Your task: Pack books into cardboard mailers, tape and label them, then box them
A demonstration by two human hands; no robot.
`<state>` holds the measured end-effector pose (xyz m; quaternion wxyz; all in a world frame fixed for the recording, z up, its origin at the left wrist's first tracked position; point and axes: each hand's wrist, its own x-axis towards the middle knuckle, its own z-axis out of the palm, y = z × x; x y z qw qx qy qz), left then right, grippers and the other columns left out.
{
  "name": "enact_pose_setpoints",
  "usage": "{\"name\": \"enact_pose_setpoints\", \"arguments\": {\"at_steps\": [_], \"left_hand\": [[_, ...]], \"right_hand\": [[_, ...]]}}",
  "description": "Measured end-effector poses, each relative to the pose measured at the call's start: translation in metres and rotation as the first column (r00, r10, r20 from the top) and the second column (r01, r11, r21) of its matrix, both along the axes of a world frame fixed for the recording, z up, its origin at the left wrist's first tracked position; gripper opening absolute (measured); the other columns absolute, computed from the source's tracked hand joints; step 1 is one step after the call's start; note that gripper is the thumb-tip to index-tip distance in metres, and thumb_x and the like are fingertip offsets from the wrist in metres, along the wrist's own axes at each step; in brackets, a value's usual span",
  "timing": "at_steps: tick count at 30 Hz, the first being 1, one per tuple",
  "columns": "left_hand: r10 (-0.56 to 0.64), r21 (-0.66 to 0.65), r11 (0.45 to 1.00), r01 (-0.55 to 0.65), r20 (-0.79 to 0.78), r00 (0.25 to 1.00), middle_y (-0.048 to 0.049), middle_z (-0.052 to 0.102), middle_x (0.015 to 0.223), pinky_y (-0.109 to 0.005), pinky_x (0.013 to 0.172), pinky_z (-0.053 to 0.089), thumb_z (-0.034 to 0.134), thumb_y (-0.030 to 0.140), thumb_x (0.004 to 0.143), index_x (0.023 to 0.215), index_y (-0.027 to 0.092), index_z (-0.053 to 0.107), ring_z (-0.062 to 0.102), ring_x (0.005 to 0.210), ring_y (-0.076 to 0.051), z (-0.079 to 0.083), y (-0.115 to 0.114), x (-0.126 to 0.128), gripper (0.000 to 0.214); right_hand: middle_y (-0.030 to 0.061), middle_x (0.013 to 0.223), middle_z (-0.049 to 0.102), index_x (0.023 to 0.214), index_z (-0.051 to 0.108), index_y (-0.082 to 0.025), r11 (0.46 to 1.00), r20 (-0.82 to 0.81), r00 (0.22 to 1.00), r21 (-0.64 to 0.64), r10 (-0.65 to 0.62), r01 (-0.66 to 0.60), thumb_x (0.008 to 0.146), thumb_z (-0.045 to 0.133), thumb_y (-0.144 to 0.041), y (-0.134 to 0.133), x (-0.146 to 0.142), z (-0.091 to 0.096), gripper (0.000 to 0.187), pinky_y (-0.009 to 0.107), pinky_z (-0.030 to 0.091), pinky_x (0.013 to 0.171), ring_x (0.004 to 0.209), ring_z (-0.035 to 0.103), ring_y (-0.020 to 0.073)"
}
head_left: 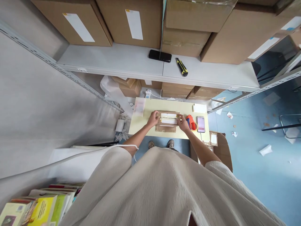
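Note:
A small flat cardboard box (168, 118) is between my two hands above the pale yellow table (145, 129). Two white strips with yellow ends run along its upper face. My left hand (153, 119) grips the box's left end, fingers bent around the edge. At the opposite end, my right hand (183, 122) pinches the right edge. A taped cardboard piece (165, 128) shows just below the box, on the near side; whether it is a flap or a separate parcel I cannot tell. Close to my right hand lies a red and blue tape dispenser (191, 122).
Right of the dispenser lies a phone (200, 124), with a white label sheet (199, 108) behind it. The metal shelf (131, 59) above holds large boxes, a black phone (160, 56) and a yellow utility knife (182, 67). Books (42, 210) are stacked at lower left.

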<state>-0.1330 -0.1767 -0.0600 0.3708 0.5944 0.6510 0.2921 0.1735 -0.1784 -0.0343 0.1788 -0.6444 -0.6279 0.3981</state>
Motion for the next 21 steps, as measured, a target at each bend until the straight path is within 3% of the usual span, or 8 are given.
{"name": "enact_pose_setpoints", "arguments": {"at_steps": [2, 5, 9, 13, 18, 21], "left_hand": [[-0.043, 0.051, 0.997, 0.050, -0.124, 0.991, -0.0179, 0.065, 0.150, -0.055, 0.128, 0.045, 0.060, 0.016, 0.099, 0.133, 0.023, 0.070, 0.055, 0.150, -0.036, 0.006, -0.005, 0.005, 0.037], [-0.201, 0.101, 0.966, 0.239, -0.292, 0.935, -0.0174, 0.056, 0.169, -0.060, 0.136, 0.035, 0.056, 0.017, 0.103, 0.141, 0.024, 0.073, 0.043, 0.164, -0.040, 0.016, -0.017, 0.014, 0.043], [-0.393, 0.062, 0.896, 0.440, -0.348, 0.851, -0.0168, 0.051, 0.178, -0.061, 0.142, 0.026, 0.058, 0.027, 0.104, 0.164, 0.023, 0.063, 0.038, 0.170, -0.041, 0.019, -0.029, 0.020, 0.060], [-0.423, 0.028, 0.888, 0.459, -0.342, 0.839, -0.0167, 0.046, 0.183, -0.061, 0.145, 0.018, 0.058, 0.030, 0.104, 0.174, 0.022, 0.053, 0.029, 0.176, -0.041, 0.013, -0.031, 0.019, 0.071], [-0.430, 0.009, 0.889, 0.457, -0.321, 0.844, -0.0195, 0.042, 0.186, -0.066, 0.144, 0.017, 0.057, 0.031, 0.104, 0.176, 0.019, 0.051, 0.027, 0.176, -0.044, 0.009, -0.028, 0.020, 0.073], [-0.424, 0.005, 0.892, 0.452, -0.333, 0.842, -0.0213, 0.042, 0.185, -0.066, 0.144, 0.016, 0.057, 0.031, 0.103, 0.176, 0.018, 0.051, 0.028, 0.176, -0.045, 0.008, -0.029, 0.022, 0.074]], "right_hand": [[0.0154, 0.132, 0.076, 0.151, 0.059, -0.028, 0.999, 0.053, 0.998, 0.028, -0.021, 0.020, 0.106, 0.052, -0.059, 0.004, -0.005, -0.004, 0.056, 0.053, 0.065, 0.097, 0.106, 0.076, 0.0337], [0.0190, 0.138, 0.074, 0.151, 0.058, -0.026, 0.998, 0.082, 0.996, 0.049, -0.044, 0.040, 0.106, 0.051, -0.052, 0.005, -0.010, -0.010, 0.053, 0.056, 0.064, 0.101, 0.116, 0.074, 0.0368], [0.0187, 0.144, 0.071, 0.154, 0.057, -0.027, 0.998, 0.024, 0.999, 0.051, -0.042, 0.041, 0.107, 0.052, -0.054, 0.002, -0.009, -0.014, 0.054, 0.053, 0.063, 0.102, 0.118, 0.073, 0.0353], [0.0190, 0.145, 0.071, 0.152, 0.059, -0.025, 0.998, -0.063, 0.996, 0.027, -0.061, 0.063, 0.106, 0.052, -0.057, -0.004, 0.011, -0.019, 0.056, 0.052, 0.063, 0.101, 0.113, 0.074, 0.0323], [0.0199, 0.130, 0.072, 0.125, 0.071, -0.024, 0.958, 0.218, 0.935, 0.113, -0.281, 0.262, 0.101, 0.060, -0.055, -0.015, 0.059, -0.034, 0.041, 0.062, 0.053, 0.116, 0.130, 0.066, 0.0399], [0.0229, 0.127, 0.072, 0.114, 0.072, -0.023, 0.950, 0.300, 0.901, 0.072, -0.312, 0.305, 0.094, 0.070, -0.057, -0.019, 0.079, -0.047, 0.039, 0.064, 0.051, 0.115, 0.136, 0.063, 0.0441]]}}
